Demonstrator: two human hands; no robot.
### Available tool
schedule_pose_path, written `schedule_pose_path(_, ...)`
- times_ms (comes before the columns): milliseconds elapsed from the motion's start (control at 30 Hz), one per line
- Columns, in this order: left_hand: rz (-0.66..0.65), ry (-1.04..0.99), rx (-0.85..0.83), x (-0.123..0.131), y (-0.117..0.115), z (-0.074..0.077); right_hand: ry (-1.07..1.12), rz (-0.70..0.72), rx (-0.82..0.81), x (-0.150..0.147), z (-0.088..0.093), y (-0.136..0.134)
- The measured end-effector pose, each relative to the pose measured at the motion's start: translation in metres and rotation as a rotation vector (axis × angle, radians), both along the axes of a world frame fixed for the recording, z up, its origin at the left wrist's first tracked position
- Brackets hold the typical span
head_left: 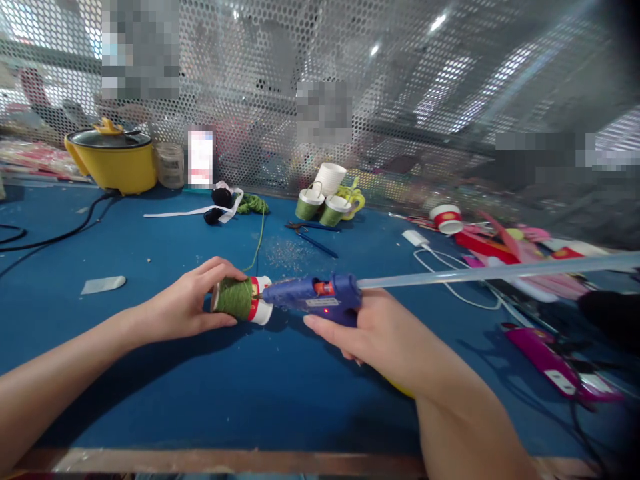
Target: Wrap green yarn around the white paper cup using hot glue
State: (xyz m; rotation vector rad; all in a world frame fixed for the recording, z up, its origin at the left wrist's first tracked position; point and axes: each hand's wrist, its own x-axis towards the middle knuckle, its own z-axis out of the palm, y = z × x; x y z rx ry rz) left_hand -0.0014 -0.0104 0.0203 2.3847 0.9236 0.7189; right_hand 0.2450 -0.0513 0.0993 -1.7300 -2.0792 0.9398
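Note:
My left hand grips a small paper cup lying on its side, its rim end toward the right. Green yarn is wound round much of the cup, and a red band shows beside the windings. A strand runs from the cup back to a loose green yarn bundle. In my right hand is a blue glue gun with a small red light lit. Its nozzle points left and meets or nearly meets the red band. A long clear glue stick sticks out of its back.
Pliers lie beyond the cup, near two yarn-wrapped cups and a white cup. A yellow electric pot stands back left. At right are a purple power strip, cables and another cup. A perforated metal screen rises behind.

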Motion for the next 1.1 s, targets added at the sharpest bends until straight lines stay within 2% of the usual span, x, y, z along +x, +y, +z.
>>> schedule_pose_path(833, 0.039, -0.029, -0.068, 0.0004, -0.0011, 0.0004, -0.05, 0.024, 0.072, -0.0021, -0.0001, -0.0008)
schedule_pose_path(1100, -0.014, -0.029, 0.046, 0.0004, -0.002, 0.0009, 0.026, -0.043, -0.021, -0.0007, -0.0002, 0.002)
